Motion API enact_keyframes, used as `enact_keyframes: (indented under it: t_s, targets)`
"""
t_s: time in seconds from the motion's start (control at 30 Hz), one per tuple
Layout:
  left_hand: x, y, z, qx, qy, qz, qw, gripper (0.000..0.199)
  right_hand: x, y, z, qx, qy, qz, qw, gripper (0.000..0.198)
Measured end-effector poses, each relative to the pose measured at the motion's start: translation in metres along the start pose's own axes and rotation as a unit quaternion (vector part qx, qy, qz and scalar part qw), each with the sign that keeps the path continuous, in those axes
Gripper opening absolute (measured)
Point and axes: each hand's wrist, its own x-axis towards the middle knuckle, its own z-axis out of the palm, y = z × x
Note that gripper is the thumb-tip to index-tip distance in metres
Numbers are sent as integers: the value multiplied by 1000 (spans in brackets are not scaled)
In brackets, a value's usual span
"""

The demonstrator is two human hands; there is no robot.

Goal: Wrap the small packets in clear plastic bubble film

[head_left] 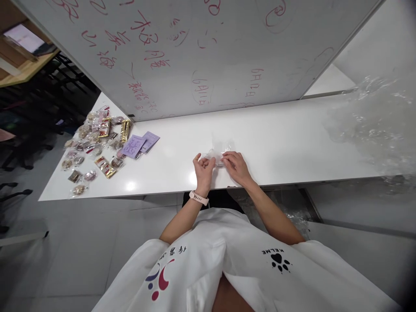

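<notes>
Over the white table, near its front edge, I hold a small clear plastic bag (219, 152) between both hands. My left hand (204, 170) pinches the bag's left side between thumb and curled fingers; a pale watch band circles that wrist. On the bag's right side, the fingers of my right hand (236, 166) are pressed together on the thin film. The bag is see-through and crumpled, and I cannot tell whether anything is inside it.
To the left lie many small clear packets (91, 138), some gold sachets (105, 166) and purple printed packets (134, 146). A whiteboard (195, 56) with red writing stands along the table's (286, 143) back edge. Clear plastic wrap (373, 125) heaps at the right end.
</notes>
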Motion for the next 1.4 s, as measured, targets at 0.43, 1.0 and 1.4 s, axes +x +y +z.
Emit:
enact_keyframes:
  t_s: [0.43, 1.0, 1.4]
  targets:
    - [-7, -20, 29, 286, -112, 327, 894, 35, -4, 8, -2, -33, -42, -10, 999, 25]
    - [2, -16, 47, 483, -135, 325, 802, 24, -3, 3, -14, 55, 14, 35, 998, 26]
    - [54, 33, -18, 344, -440, 231, 797, 58, -15, 25, -37, -74, -132, 0, 988, 57]
